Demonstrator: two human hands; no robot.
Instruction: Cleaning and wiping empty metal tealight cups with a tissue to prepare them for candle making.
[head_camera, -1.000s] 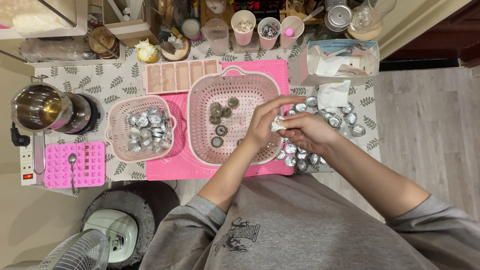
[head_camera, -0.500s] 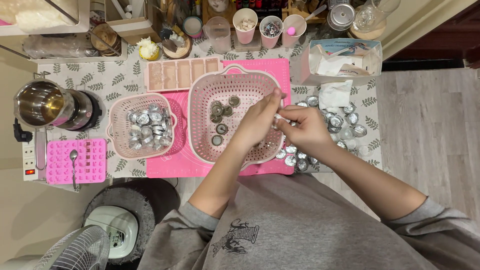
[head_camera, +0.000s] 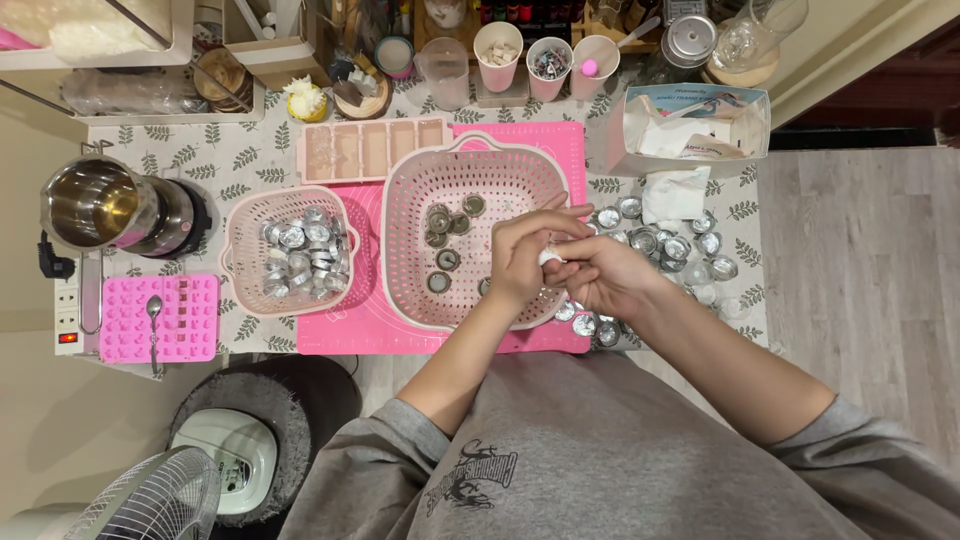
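Note:
Both my hands meet over the right rim of a large pink basket (head_camera: 420, 180) that holds several small round metal cups. My left hand (head_camera: 522, 258) and my right hand (head_camera: 600, 276) pinch one small white tealight piece (head_camera: 549, 257) between their fingertips. To the right of my hands a heap of silver tealight cups (head_camera: 672, 243) lies on the leaf-patterned cloth. A smaller pink basket (head_camera: 245, 215) on the left is full of silver cups.
A pink mat (head_camera: 340, 325) lies under the baskets. A pink ice-cube-style tray (head_camera: 365, 148) sits behind them, a metal pot (head_camera: 95, 205) and a pink mould with a spoon (head_camera: 160, 318) at left, a white box with tissues (head_camera: 690, 125) at right, cups along the back.
My hands have drifted slightly left and closer together over the large basket's right rim, still working the same small piece.

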